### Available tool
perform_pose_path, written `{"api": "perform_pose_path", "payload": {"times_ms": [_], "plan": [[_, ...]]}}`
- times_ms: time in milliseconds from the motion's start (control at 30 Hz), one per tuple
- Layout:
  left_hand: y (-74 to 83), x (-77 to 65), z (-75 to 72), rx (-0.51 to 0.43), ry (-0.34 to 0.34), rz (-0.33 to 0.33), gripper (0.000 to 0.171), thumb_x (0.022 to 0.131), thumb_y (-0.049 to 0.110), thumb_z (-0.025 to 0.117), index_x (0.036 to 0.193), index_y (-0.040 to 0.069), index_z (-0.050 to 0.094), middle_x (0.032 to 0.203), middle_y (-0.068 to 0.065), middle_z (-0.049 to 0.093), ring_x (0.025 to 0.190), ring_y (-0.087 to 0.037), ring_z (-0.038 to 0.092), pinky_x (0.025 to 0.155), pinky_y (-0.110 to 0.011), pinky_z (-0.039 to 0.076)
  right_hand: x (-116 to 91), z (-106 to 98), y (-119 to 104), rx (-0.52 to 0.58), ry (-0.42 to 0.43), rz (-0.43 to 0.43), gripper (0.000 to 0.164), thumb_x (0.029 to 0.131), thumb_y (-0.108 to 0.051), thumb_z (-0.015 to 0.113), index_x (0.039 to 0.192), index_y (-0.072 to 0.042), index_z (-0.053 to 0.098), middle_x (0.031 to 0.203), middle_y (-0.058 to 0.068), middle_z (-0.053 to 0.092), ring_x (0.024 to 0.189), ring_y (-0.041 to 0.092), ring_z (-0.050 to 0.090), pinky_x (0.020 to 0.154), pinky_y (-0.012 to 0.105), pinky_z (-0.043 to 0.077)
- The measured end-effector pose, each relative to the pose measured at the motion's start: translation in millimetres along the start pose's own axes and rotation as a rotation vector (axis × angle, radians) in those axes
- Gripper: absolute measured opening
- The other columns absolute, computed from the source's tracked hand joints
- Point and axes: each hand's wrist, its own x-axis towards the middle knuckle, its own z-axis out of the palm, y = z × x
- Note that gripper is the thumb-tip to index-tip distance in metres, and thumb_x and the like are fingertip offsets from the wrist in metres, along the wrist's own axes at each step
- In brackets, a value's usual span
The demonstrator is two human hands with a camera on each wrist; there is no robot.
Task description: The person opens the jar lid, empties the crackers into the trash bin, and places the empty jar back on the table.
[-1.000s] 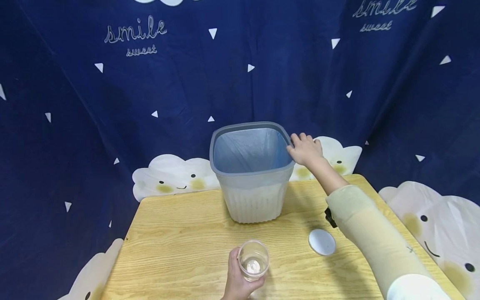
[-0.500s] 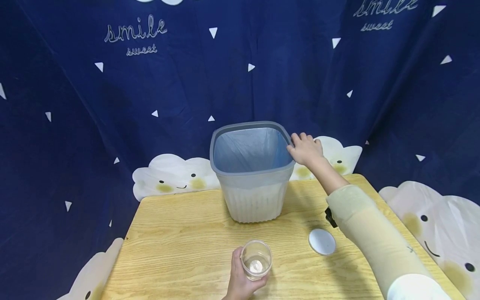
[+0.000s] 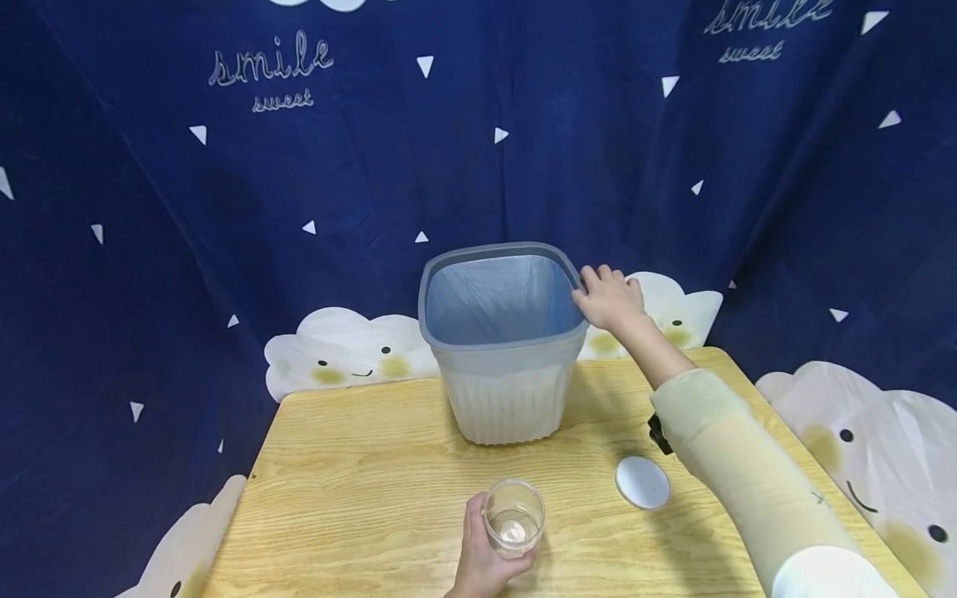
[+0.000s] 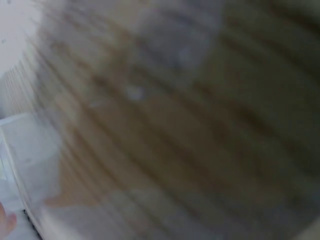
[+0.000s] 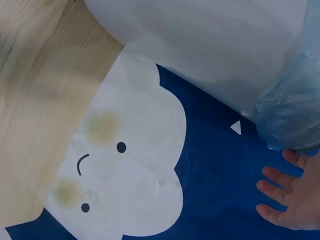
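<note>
My left hand (image 3: 486,552) grips a clear cup (image 3: 514,517) from its left side near the table's front. A pale round patch shows in its bottom. In the left wrist view, mostly blurred wood grain fills the picture, with a fingertip (image 4: 7,223) at the lower left. Farther back stands a whitish trash can (image 3: 508,394) with a grey rim and a blue bag (image 5: 295,100) lining it. At the right side of that rim is my right hand (image 3: 609,297). In the right wrist view its fingers are spread and loosely extended, right by the bag's edge.
A round white disc (image 3: 642,482) lies on the wooden table (image 3: 344,473), right of the cup and below my right forearm. Behind the table hangs a dark blue curtain (image 3: 359,183) with white clouds and triangles. The table's right edge runs beside my right sleeve (image 3: 740,465).
My left hand has shifted slightly to the right with the cup. The right hand, trash can and white disc have stayed in place.
</note>
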Motion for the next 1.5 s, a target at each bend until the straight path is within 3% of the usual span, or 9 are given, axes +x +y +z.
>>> {"api": "perform_pose_path", "payload": {"times_ms": [233, 500, 800, 1033, 1267, 1400, 1500], "plan": [[2.4, -0.9, -3.1, -0.029, -0.049, -0.110, 0.091, 0.056, 0.024, 0.086, 0.125, -0.001, 0.031, 0.117, -0.012, 0.043, 0.108, -0.031, 0.047, 0.087, -0.052, 0.047, 0.3, 1.0, -0.9, 0.000, 0.002, -0.005, 0.048, 0.095, -0.034, 0.032, 0.132, -0.005, 0.034, 0.129, 0.023, 0.038, 0.117, 0.042, 0.035, 0.091, 0.062, 0.030], [1.3, -1.4, -3.1, -0.087, -0.079, -0.178, 0.091, 0.057, 0.023, 0.087, 0.126, 0.002, 0.030, 0.120, -0.011, 0.040, 0.111, -0.033, 0.044, 0.089, -0.055, 0.045, -0.3, -1.2, -1.2, 0.003, -0.003, -0.008, 0.048, 0.095, -0.034, 0.033, 0.133, -0.004, 0.033, 0.129, 0.024, 0.037, 0.117, 0.043, 0.034, 0.092, 0.062, 0.029], [0.5, -3.2, -5.6, -0.157, -0.127, -0.217, 0.093, 0.059, 0.024, 0.086, 0.127, 0.001, 0.027, 0.123, -0.014, 0.036, 0.115, -0.037, 0.039, 0.092, -0.060, 0.040, -3.2, -2.2, -1.8, 0.020, -0.009, -0.013, 0.049, 0.095, -0.033, 0.032, 0.134, -0.004, 0.032, 0.131, 0.025, 0.035, 0.119, 0.043, 0.032, 0.093, 0.063, 0.027], [-0.8, -2.5, -7.7, -0.165, -0.155, -0.251, 0.098, 0.057, 0.038, 0.084, 0.128, 0.003, 0.025, 0.125, -0.013, 0.036, 0.116, -0.036, 0.040, 0.094, -0.059, 0.039, -4.8, -2.5, -2.7, 0.020, 0.005, -0.004, 0.049, 0.095, -0.034, 0.031, 0.134, -0.005, 0.034, 0.130, 0.024, 0.036, 0.118, 0.043, 0.033, 0.092, 0.063, 0.028], [7.4, 0.1, -17.4, -0.123, -0.221, -0.300, 0.110, 0.053, 0.038, 0.086, 0.136, 0.010, 0.019, 0.131, -0.014, 0.035, 0.119, -0.037, 0.038, 0.094, -0.059, 0.038, -6.0, 3.2, -5.3, 0.038, 0.114, 0.018, 0.047, 0.095, -0.035, 0.035, 0.128, -0.003, 0.045, 0.127, 0.023, 0.045, 0.115, 0.042, 0.039, 0.092, 0.060, 0.031], [10.6, 6.9, -31.0, -0.042, -0.334, -0.298, 0.119, 0.054, 0.039, 0.085, 0.141, 0.005, 0.012, 0.135, -0.018, 0.031, 0.120, -0.041, 0.036, 0.093, -0.064, 0.035, -10.1, 4.3, -5.5, 0.076, 0.269, -0.006, 0.040, 0.093, -0.030, 0.042, 0.120, -0.003, 0.054, 0.119, 0.021, 0.054, 0.108, 0.041, 0.048, 0.088, 0.057, 0.037], [11.1, 16.2, -49.2, 0.055, -0.429, -0.276, 0.120, 0.054, 0.041, 0.084, 0.141, 0.001, 0.013, 0.139, -0.019, 0.029, 0.122, -0.043, 0.032, 0.094, -0.068, 0.029, -18.4, 0.8, -5.5, 0.131, 0.358, -0.046, 0.036, 0.091, -0.027, 0.047, 0.115, -0.004, 0.058, 0.115, 0.020, 0.058, 0.104, 0.040, 0.052, 0.084, 0.055, 0.041]]}}
